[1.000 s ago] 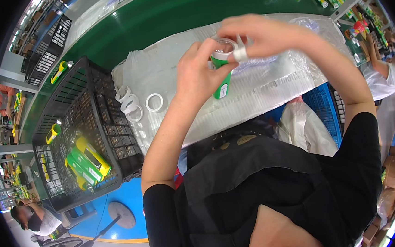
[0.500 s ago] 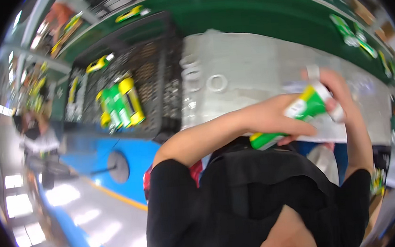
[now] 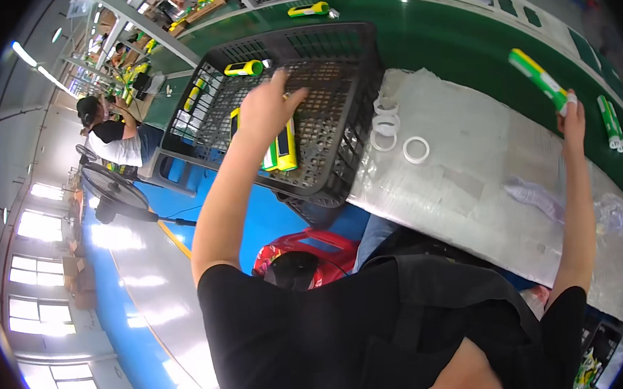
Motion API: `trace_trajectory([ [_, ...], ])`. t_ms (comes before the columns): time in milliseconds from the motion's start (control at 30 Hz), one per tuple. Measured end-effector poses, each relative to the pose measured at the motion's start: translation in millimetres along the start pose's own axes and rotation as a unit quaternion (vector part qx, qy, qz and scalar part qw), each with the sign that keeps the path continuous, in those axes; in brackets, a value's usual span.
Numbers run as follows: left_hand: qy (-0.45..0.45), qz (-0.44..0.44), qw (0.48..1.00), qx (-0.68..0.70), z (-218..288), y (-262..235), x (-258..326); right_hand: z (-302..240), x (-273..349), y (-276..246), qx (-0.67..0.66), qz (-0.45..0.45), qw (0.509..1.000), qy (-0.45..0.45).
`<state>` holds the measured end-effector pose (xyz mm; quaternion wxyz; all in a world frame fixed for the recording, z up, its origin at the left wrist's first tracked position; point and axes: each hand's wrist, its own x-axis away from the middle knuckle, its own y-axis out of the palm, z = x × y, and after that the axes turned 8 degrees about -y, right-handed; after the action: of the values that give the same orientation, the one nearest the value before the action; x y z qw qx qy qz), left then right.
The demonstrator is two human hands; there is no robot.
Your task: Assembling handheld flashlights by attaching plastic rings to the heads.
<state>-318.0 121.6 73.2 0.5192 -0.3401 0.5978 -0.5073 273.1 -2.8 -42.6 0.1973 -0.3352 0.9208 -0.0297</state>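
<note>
My left hand [image 3: 264, 110] reaches over a black plastic crate [image 3: 329, 189], thumb and fingers apart, holding nothing. Beneath it lie yellow and green flashlight-shaped tubes [image 3: 287, 149], partly hidden by the hand; one has a dark panel along its side. A single yellow tube [image 3: 243, 69] rests near the crate's far side. Out to the right, my right hand [image 3: 573, 117] grips the near, white end of a green and yellow tube [image 3: 534, 73], which points up and left above the green conveyor belt [image 3: 453, 44].
A plastic-covered work surface [image 3: 460, 131] carries white rings [image 3: 416, 150] and a crumpled clear bag [image 3: 535, 197]. More green tubes [image 3: 610, 121] lie on the belt at right; a yellow one [image 3: 309, 10] lies behind the crate. A fan [image 3: 115, 188] and a seated person [image 3: 113, 133] are at left.
Both hands were together around a tube over the work surface. They have parted: the left moved left over the crate, the right moved outward with a tube. The view has turned.
</note>
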Motion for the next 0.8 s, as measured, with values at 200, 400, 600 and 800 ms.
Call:
trace_trajectory([
  [200, -0.041, -0.222, 0.973, -0.038, -68.6, 82.0, 6.8, 132.1, -105.7, -74.0, 0.476, 0.028, 0.877, -0.051],
  [400, -0.061, -0.251, 0.966, -0.001, -53.3, 69.9, 3.7, 16.4, -21.0, 4.0, 0.371, -0.054, 0.843, -0.386],
  [600, -0.095, -0.071, 0.95, 0.288, -22.3, 30.2, -5.6, -95.8, 118.5, 77.5, -0.098, -0.39, 0.911, -0.09],
  [800, 0.108, -0.093, 0.828, 0.542, 122.3, -25.9, 53.2, -152.2, 177.2, 106.4, -0.31, -0.402, 0.859, -0.067],
])
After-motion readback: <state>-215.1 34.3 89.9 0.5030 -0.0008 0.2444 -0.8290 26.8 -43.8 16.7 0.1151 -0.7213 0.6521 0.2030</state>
